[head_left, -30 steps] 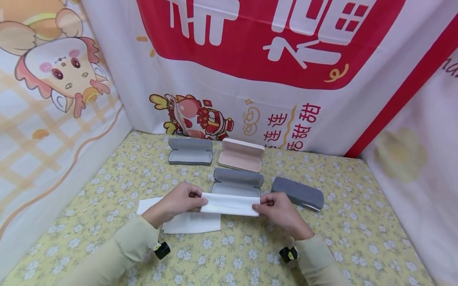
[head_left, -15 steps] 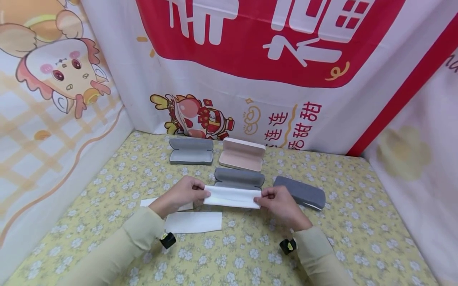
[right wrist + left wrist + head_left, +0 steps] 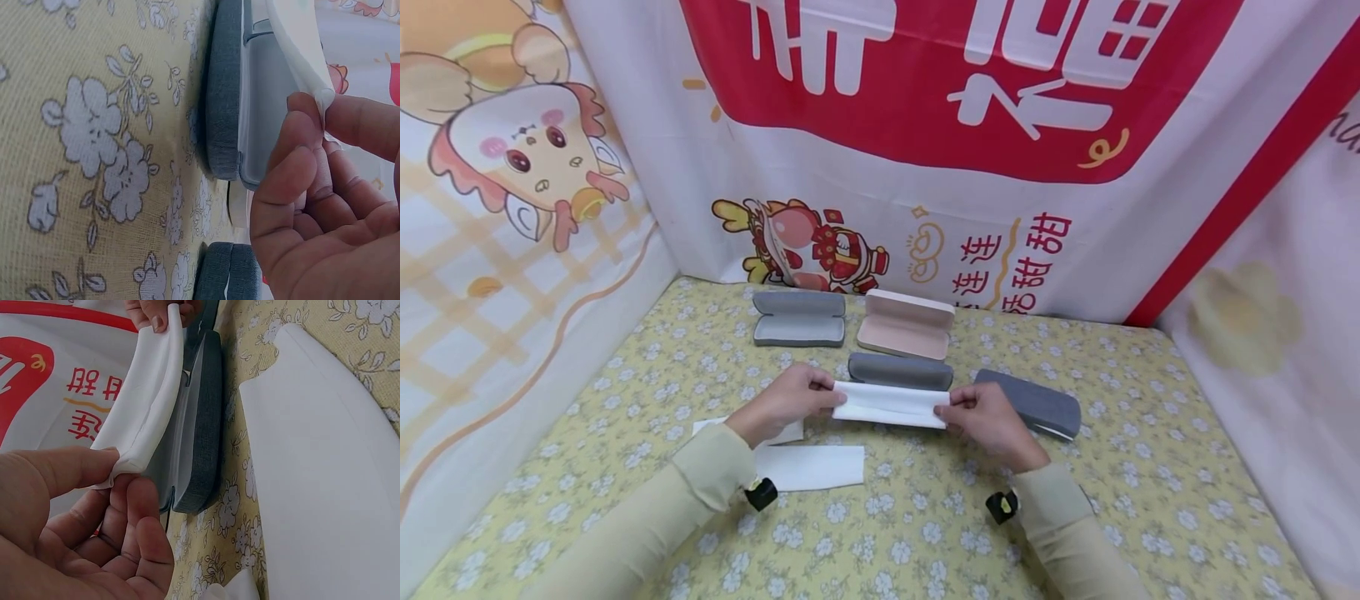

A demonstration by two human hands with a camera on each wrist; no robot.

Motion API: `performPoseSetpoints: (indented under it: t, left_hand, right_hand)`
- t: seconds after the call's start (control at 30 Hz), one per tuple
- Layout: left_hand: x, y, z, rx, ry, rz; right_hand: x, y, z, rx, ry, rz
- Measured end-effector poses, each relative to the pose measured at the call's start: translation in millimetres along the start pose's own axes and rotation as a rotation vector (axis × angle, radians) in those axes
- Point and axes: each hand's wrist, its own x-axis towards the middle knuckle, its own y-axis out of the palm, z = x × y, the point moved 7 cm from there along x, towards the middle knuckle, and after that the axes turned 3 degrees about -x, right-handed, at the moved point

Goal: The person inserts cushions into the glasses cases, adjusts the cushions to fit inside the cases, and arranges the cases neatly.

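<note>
A person's left hand (image 3: pixel 790 400) and right hand (image 3: pixel 996 423) pinch opposite ends of a folded white cloth (image 3: pixel 891 405) between thumbs and fingers, stretching it in front of a gray eyeglass case (image 3: pixel 901 372), one of four cases on a floral tablecloth (image 3: pixel 880 550). Three stand open, including a second gray case (image 3: pixel 799 331) and a pink case (image 3: pixel 904 335), both showing bare linings; a closed gray case (image 3: pixel 1037 404) lies at right. Two more white cloths (image 3: pixel 820 467) lie at left. The head view hides the front case's base; the right wrist view reveals its pale lining.
</note>
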Motion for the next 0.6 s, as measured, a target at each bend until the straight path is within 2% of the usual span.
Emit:
performPoseSetpoints:
  t: [0.17,0.4,0.6]
  left_hand:
    - [6.5,-1.5,1.3,0.012,-0.02,-0.042]
    - [13.4,-2.2,3.1,-0.023,-0.033,-0.068]
    - [18.6,-2.2,3.4,-0.006,-0.04,-0.095]
  right_hand:
    - [2,0,0,0.006,-0.006,-0.013]
    - [9,-2,-5,0.012,-0.002,-0.033]
    - [12,-3,-10,0.019,-0.004,-0.046]
